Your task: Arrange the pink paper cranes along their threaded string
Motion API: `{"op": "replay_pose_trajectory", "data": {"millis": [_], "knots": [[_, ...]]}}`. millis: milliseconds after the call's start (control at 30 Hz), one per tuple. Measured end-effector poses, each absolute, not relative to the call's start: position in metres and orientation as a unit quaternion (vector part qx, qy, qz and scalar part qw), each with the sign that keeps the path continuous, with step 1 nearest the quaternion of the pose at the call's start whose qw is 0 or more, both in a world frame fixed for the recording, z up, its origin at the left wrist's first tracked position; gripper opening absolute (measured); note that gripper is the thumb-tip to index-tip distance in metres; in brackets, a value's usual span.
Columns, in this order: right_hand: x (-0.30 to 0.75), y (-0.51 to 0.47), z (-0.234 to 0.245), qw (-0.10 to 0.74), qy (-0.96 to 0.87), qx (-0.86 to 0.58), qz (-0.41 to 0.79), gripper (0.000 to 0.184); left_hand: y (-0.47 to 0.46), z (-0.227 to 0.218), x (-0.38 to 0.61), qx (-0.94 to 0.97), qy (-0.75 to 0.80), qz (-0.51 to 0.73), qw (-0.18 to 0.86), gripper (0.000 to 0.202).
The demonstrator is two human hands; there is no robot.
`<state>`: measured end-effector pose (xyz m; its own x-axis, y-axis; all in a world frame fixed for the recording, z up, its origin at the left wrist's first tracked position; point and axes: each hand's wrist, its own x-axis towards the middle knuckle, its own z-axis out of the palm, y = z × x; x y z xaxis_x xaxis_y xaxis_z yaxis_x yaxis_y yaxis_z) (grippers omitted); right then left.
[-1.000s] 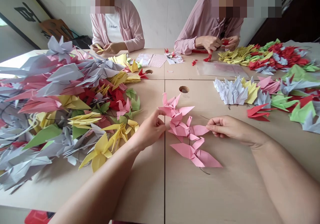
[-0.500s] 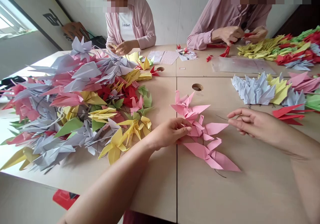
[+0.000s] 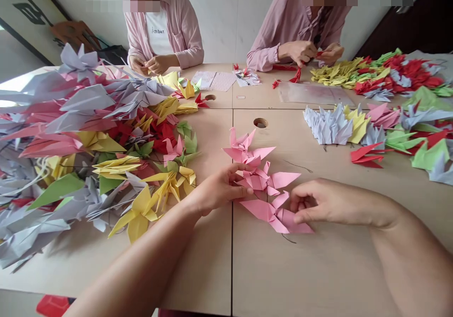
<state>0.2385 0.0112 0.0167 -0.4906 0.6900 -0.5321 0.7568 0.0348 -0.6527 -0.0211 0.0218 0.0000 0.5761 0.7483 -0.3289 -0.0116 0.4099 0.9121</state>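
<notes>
A string of pink paper cranes (image 3: 260,180) lies in the middle of the wooden table (image 3: 318,270), threaded on a thin dark thread. My left hand (image 3: 217,189) rests on the left side of the string, fingers pinched on a crane near its middle. My right hand (image 3: 318,203) sits on the nearest, lowest pink crane (image 3: 274,215), with thumb and fingers curled onto its right wing.
A big heap of grey, pink, yellow, green and red cranes (image 3: 88,142) fills the left side. More sorted cranes (image 3: 371,123) lie at the right. Two people in pink shirts fold paper at the far edge. A round cable hole (image 3: 260,123) is behind the string.
My right hand has come down and left from the open table onto the lowest pink crane. My left hand stays on the string's middle. The camera view swung back to the right.
</notes>
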Motion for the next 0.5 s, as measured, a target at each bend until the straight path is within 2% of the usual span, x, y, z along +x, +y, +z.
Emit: {"op": "replay_pose_trajectory", "data": {"millis": [100,233,333,500], "knots": [[0.228,0.010,0.020,0.075,0.703,0.488,-0.512,0.037,0.022,0.000,-0.023,0.525,0.390,0.241,0.717,0.048],[0.223,0.010,0.021,0.059,0.709,0.446,-0.543,0.023,0.022,-0.002,-0.025,0.570,0.382,0.202,0.699,0.061],[0.224,0.011,0.019,0.045,0.728,0.457,-0.509,0.019,0.019,-0.002,-0.024,0.574,0.365,0.172,0.713,0.068],[0.225,0.015,0.017,0.008,0.740,0.474,-0.477,0.021,0.015,-0.002,-0.021,0.578,0.349,0.163,0.720,0.065]]}}
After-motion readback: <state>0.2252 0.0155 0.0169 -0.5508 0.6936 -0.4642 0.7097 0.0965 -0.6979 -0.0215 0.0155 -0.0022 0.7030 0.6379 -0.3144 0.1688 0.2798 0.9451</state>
